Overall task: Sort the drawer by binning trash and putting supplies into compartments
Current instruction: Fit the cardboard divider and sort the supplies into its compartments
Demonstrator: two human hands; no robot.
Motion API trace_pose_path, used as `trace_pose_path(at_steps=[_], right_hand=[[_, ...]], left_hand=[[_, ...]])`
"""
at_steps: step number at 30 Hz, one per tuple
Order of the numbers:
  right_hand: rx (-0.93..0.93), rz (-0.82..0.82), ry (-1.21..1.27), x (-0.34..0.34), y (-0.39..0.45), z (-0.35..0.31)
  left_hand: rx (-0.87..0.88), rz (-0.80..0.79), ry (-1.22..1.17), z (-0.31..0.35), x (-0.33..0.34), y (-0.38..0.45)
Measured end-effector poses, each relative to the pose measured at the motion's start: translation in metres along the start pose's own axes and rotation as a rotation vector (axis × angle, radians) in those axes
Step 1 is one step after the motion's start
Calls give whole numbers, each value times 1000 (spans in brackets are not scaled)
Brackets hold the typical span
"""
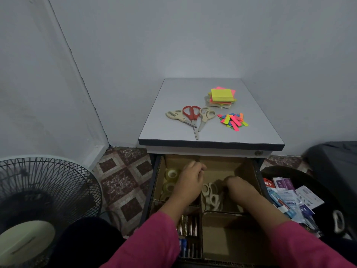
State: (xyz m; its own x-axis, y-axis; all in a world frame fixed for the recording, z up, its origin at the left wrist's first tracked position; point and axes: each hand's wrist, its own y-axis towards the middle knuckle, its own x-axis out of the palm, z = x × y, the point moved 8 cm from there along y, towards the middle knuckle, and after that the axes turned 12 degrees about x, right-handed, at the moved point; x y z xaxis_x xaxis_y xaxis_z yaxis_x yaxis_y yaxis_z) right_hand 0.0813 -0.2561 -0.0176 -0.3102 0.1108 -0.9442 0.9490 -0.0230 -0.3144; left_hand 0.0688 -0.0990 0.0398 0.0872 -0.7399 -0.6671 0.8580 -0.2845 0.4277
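A: Where's the drawer (pixel 257 176)?

B: Pulled open under the cabinet top (pixel 193 97), cardboard dividers (pixel 201 207) inside. Tape rolls (pixel 171 174) in the far-left compartment, batteries (pixel 187 225) near-left, beige scissors (pixel 210 194) in the middle-right one.

A: Hands?

B: I see the left hand (pixel 191 176) over the tape section, fingers curled at the far divider; can't tell if it's holding anything. Right hand (pixel 236 185) is down by the scissors, fingers curled under, grip hidden, can't tell either.

A: Up top?

B: Three scissors (pixel 191 117), sticky-note stack (pixel 222 96), coloured flags (pixel 233 120). Bin (pixel 309 176) w/ wrappers (pixel 289 198) just right of the drawer, fan (pixel 44 192) on the left.
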Motion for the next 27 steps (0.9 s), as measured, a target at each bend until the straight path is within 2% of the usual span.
trace_pose_path(at_steps=[7, 12, 18, 27], right_hand=[[-28, 74, 161, -4, -9, -3], [92, -84, 250, 9, -12, 5], [77, -88, 338, 9, -11, 1], [-7, -84, 282, 1, -21, -11]], left_hand=[[8, 0, 0, 0, 1, -1], [26, -4, -5, 1, 1, -2], [25, -3, 8, 2, 1, -2], [24, -2, 9, 1, 2, -2]])
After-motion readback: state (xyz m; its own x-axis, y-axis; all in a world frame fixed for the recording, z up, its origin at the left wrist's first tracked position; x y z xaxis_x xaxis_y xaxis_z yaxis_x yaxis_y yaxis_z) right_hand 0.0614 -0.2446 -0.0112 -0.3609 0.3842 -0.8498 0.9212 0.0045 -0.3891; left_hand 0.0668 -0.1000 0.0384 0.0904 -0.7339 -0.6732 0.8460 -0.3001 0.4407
